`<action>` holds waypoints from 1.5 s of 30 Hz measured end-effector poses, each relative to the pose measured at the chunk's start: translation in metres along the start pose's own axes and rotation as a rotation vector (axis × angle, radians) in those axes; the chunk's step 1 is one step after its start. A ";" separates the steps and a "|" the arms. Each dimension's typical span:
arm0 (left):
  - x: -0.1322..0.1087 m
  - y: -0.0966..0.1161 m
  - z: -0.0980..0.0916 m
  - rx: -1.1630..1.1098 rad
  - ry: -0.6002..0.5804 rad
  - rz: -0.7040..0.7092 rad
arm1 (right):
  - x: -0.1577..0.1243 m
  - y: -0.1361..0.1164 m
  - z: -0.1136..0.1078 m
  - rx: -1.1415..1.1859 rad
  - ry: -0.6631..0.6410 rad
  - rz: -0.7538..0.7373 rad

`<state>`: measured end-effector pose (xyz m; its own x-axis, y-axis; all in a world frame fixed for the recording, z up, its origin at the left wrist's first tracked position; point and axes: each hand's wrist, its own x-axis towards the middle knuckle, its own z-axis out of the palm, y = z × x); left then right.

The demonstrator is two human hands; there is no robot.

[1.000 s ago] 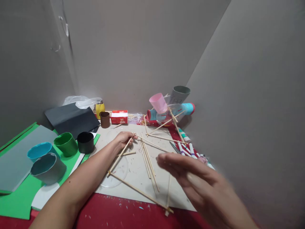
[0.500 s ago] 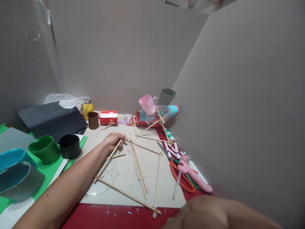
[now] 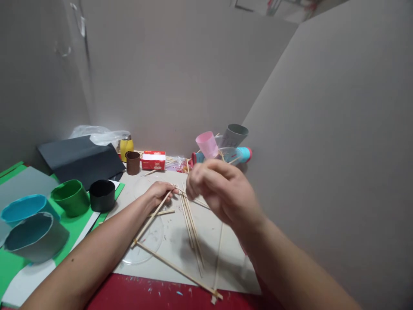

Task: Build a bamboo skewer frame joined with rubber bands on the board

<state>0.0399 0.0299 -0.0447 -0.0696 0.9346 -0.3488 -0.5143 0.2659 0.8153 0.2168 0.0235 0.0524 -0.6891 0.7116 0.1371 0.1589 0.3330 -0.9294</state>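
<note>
My left hand (image 3: pixel 161 192) pinches the far corner of a four-sided frame of thin wooden sticks (image 3: pixel 177 264), which lies on a pale board (image 3: pixel 171 237). The frame's near corners show brownish joints. Several loose wooden sticks (image 3: pixel 191 232) rest inside it. My right hand (image 3: pixel 222 189) is raised over the frame's right side with its fingers curled together, slightly blurred; whether anything small is in them cannot be seen. It covers the frame's far right corner. A clear round plastic piece (image 3: pixel 129 261) lies at the frame's left.
Green (image 3: pixel 71 200), black (image 3: pixel 102 198), blue (image 3: pixel 29 209) and grey (image 3: pixel 38 241) cups stand at left. Behind are a brown cup (image 3: pixel 133 163), a red box (image 3: pixel 154 161) and a yellow container (image 3: pixel 127 148). A pink cup (image 3: pixel 207 144) and grey cup (image 3: pixel 235 134) tilt at back right.
My right hand has risen from the lower right edge to above the frame, hiding the scissors and pink glue gun. My left hand keeps its pinch on the corner. The view has shifted slightly.
</note>
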 end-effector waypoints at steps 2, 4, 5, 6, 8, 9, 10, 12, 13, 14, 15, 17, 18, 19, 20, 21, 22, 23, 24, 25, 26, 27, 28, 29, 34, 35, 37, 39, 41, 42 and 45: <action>-0.001 0.000 0.001 0.059 0.024 -0.020 | 0.041 0.010 -0.004 -0.090 0.019 0.009; -0.001 0.000 0.002 0.098 0.037 -0.025 | 0.075 0.022 -0.005 -0.205 0.034 0.042; -0.002 0.001 0.003 0.109 0.042 -0.024 | 0.088 0.029 -0.004 -0.272 0.023 0.076; -0.002 0.001 0.003 0.120 0.045 -0.024 | 0.099 0.037 -0.003 -0.308 -0.007 0.111; -0.002 0.001 0.004 0.138 0.047 -0.027 | 0.115 0.054 0.000 -0.368 -0.070 0.174; -0.002 0.001 0.004 0.144 0.048 -0.029 | 0.120 0.062 0.003 -0.399 -0.110 0.208; -0.002 0.000 0.004 0.149 0.050 -0.030 | 0.124 0.070 0.005 -0.428 -0.152 0.240; -0.002 0.000 0.004 0.153 0.054 -0.032 | 0.130 0.083 0.010 -0.484 -0.222 0.294; -0.002 0.000 0.004 0.153 0.056 -0.033 | 0.132 0.088 0.012 -0.507 -0.247 0.314; -0.002 0.000 0.004 0.153 0.058 -0.033 | 0.133 0.093 0.014 -0.526 -0.262 0.329; -0.002 0.000 0.005 0.153 0.060 -0.035 | 0.135 0.096 0.015 -0.539 -0.268 0.339; -0.002 0.000 0.005 0.154 0.059 -0.039 | 0.136 0.101 0.015 -0.546 -0.250 0.344; -0.002 0.000 0.005 0.155 0.059 -0.041 | 0.137 0.102 0.015 -0.539 -0.228 0.340; -0.002 0.000 0.005 0.156 0.059 -0.042 | 0.137 0.103 0.013 -0.525 -0.197 0.333; -0.002 0.000 0.005 0.157 0.059 -0.042 | 0.136 0.103 0.011 -0.502 -0.162 0.321; -0.002 0.000 0.005 0.157 0.059 -0.042 | 0.135 0.103 0.009 -0.470 -0.123 0.309; -0.001 0.000 0.005 0.157 0.058 -0.042 | 0.134 0.102 0.006 -0.430 -0.084 0.296; -0.001 0.000 0.005 0.157 0.056 -0.043 | 0.133 0.102 0.003 -0.382 -0.047 0.284; -0.001 0.000 0.005 0.156 0.054 -0.044 | 0.131 0.101 0.000 -0.328 -0.014 0.273; -0.001 0.000 0.005 0.156 0.050 -0.046 | 0.129 0.100 -0.003 -0.272 0.013 0.266; -0.002 0.000 0.005 0.156 0.047 -0.048 | 0.127 0.099 -0.006 -0.216 0.031 0.260; -0.002 0.000 0.005 0.156 0.044 -0.050 | 0.124 0.098 -0.009 -0.162 0.041 0.257; -0.002 0.000 0.005 0.157 0.041 -0.052 | 0.122 0.097 -0.012 -0.112 0.041 0.257; -0.002 0.000 0.005 0.158 0.039 -0.052 | 0.119 0.097 -0.015 -0.066 0.035 0.260; -0.001 0.000 0.004 0.161 0.016 -0.054 | 0.106 0.104 -0.028 0.077 -0.014 0.296; -0.001 -0.001 0.004 0.161 0.010 -0.055 | 0.104 0.106 -0.030 0.091 -0.016 0.300; 0.000 -0.001 0.004 0.160 0.000 -0.053 | 0.099 0.109 -0.034 0.118 -0.014 0.302; -0.001 -0.001 0.003 0.159 -0.003 -0.042 | 0.096 0.111 -0.036 0.146 -0.021 0.301; -0.001 -0.002 0.003 0.162 0.001 -0.027 | 0.093 0.111 -0.035 0.176 -0.052 0.308; -0.002 -0.002 0.004 0.164 0.005 -0.021 | 0.092 0.110 -0.033 0.191 -0.076 0.314; -0.003 -0.003 0.004 0.171 0.009 -0.011 | 0.090 0.109 -0.027 0.238 -0.162 0.342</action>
<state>0.0451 0.0275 -0.0445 -0.0729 0.9295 -0.3616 -0.3619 0.3132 0.8781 0.1913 0.1403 -0.0277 -0.7300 0.6436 -0.2299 0.2433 -0.0696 -0.9675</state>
